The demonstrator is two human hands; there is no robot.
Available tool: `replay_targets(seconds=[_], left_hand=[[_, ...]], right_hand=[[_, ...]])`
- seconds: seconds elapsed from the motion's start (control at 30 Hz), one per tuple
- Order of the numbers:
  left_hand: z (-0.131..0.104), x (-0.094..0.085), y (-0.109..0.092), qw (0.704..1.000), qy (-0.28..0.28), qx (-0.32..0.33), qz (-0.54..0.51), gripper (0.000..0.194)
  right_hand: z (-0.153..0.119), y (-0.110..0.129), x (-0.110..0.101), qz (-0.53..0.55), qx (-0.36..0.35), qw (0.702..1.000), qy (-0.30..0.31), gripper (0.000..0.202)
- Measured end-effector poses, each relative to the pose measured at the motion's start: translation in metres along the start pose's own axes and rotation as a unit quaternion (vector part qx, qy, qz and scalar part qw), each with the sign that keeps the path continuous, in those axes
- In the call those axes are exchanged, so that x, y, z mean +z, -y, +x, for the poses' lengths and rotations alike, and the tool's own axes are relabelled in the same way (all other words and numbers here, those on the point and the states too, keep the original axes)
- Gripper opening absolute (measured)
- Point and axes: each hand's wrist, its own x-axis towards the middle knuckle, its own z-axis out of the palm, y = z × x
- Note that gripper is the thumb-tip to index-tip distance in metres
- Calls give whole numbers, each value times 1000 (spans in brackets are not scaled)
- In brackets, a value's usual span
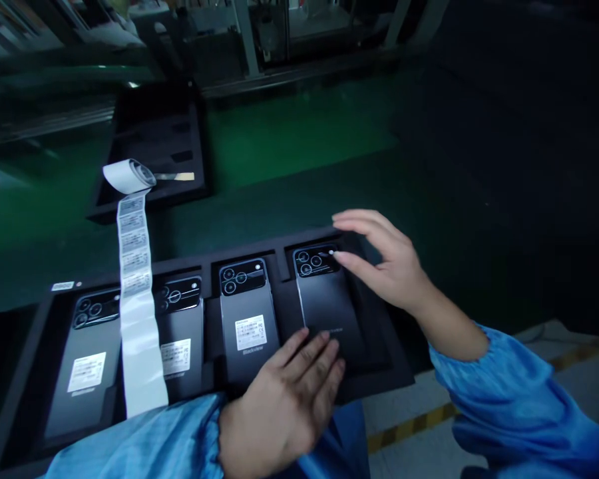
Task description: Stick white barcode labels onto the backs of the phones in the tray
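My left hand (289, 392) lies with its fingers stretched out over the lower back of the rightmost smartphone (324, 299), which rests face down in a black foam tray (399, 372). Near that phone's camera block, my right hand (389, 259) has thumb and fingers apart, the thumb tip at the block's upper right corner. The phone's visible back is plain dark grey with faint lettering. To its left, a second phone (244, 299) bears a white printed label (250, 332). A third phone (180, 319) and the leftmost phone (87, 346) carry similar labels.
A strip of printed labels (134, 259) runs across the tray between the two left phones, from a roll (127, 175) on another black tray (199, 153). Behind lies a green surface (299, 126). Yellow-and-black floor tape (414, 424) shows at lower right.
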Motion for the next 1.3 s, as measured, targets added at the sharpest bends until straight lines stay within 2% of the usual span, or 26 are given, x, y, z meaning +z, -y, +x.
replay_targets(seconds=[0.07, 0.13, 0.23, 0.3, 0.37, 0.63, 1.3], left_hand=[[2, -4, 0, 998, 28, -44, 19, 51], [3, -6, -1, 997, 35, -63, 33, 54], [0, -3, -4, 998, -23, -42, 28, 42], [-4, 1, -6, 998, -53, -9, 16, 33], [-7, 4, -8, 998, -55, 13, 12, 31], [-6, 4, -9, 998, -68, 10, 8, 29], [-4, 2, -9, 997, -81, 6, -4, 27]], right_hand=[[-10, 4, -8, 89, 39, 995, -10, 17], [-21, 6, -10, 111, 57, 992, 7, 9], [-33, 8, -5, 79, 46, 994, 62, 1], [-36, 9, 1, 49, 37, 994, 92, 8], [-36, 11, 6, 23, 30, 993, 108, 14], [-37, 10, 11, -39, 22, 987, 154, 20], [-41, 14, 12, -64, 16, 983, 170, 23]])
